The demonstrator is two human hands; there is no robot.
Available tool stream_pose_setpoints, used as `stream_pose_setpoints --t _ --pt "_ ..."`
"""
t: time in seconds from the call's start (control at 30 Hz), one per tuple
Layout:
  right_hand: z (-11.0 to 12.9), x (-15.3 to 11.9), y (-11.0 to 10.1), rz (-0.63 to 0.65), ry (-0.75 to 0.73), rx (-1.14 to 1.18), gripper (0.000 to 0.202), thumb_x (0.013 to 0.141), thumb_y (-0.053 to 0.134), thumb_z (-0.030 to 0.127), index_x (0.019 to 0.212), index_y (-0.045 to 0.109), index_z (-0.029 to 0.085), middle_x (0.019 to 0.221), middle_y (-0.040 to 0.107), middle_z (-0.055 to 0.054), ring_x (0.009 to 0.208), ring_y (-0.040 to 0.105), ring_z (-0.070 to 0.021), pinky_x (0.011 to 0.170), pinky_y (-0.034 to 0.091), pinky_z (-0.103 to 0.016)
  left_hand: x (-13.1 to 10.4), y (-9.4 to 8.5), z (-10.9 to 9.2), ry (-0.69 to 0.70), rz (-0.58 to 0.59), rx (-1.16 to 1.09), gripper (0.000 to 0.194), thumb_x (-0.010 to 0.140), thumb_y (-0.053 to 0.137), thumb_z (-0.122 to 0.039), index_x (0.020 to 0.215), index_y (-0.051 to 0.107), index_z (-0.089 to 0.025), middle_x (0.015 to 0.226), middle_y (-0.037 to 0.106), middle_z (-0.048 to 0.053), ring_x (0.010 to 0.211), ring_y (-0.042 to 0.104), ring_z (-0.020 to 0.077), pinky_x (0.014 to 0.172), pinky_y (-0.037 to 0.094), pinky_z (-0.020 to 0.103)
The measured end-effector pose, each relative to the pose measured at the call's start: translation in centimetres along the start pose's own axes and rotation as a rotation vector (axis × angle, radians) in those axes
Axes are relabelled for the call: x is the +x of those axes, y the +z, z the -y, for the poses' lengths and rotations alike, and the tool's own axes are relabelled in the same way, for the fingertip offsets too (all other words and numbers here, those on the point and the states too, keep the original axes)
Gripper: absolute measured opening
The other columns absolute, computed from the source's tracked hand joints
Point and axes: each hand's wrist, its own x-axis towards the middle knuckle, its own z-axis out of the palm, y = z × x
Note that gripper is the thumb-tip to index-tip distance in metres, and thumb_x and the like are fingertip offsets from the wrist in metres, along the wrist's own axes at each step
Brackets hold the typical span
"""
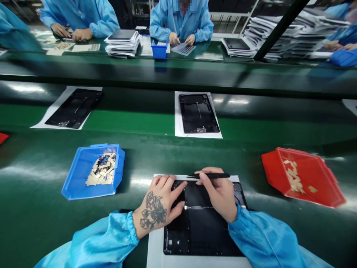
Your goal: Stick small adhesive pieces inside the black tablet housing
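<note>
Flat on white paper (156, 257) in front of me lies a black tablet-like panel (206, 234) with a thin strip across its middle. My left hand (161, 204) rests on the panel's upper left part, fingers spread, holding nothing. Black tweezers (213, 175) are pinched in my right hand (220, 193), over the panel's upper edge, with their tip pointing left. Whether the tip touches anything is too small to tell.
A blue bin (75, 178) with small pieces stands at left, a red bin (326, 186) at right. Beyond them, two more panels (198, 113) (75, 108) lie on paper. Across the bench, people in blue work near stacked papers (122, 46).
</note>
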Motion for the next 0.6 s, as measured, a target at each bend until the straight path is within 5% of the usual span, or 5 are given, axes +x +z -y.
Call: stream_pose_setpoints --t 0.23,0.43,0.6 --pt "0.1 1.0 0.3 0.009 0.193 0.274 0.02 0.086 0.064 0.035 0.1 0.062 0.02 0.102 0.065 -0.006 0.083 0.067 -0.0185 0.066 0.06 -0.029 -0.8 -0.3 0.5 0.02 -0.006 -0.071 0.044 0.084 0.054 -0.033 0.127 0.053 -0.025 0.122 0.045 0.012 0.112 0.04 0.0299 0.092 0.037 0.049" --pt "0.8 -0.1 0.6 0.198 -0.02 0.137 0.003 0.082 0.068 0.021 0.085 0.066 0.021 0.086 0.069 -0.003 0.082 0.066 -0.0181 0.076 0.054 -0.031 -0.4 -0.2 0.8 0.047 -0.045 -0.095 0.041 0.082 0.055 -0.03 0.123 0.056 -0.025 0.118 0.047 0.012 0.107 0.042 0.0295 0.087 0.04 0.049" --pt "0.7 0.0 1.0 0.322 -0.017 0.142 0.004 0.083 0.067 0.018 0.085 0.069 0.022 0.089 0.07 -0.002 0.084 0.067 -0.0173 0.08 0.053 -0.03 -0.3 -0.5 0.7 0.026 -0.037 -0.146 0.035 0.083 0.054 -0.028 0.117 0.06 -0.024 0.115 0.048 0.011 0.106 0.042 0.0286 0.088 0.039 0.048"
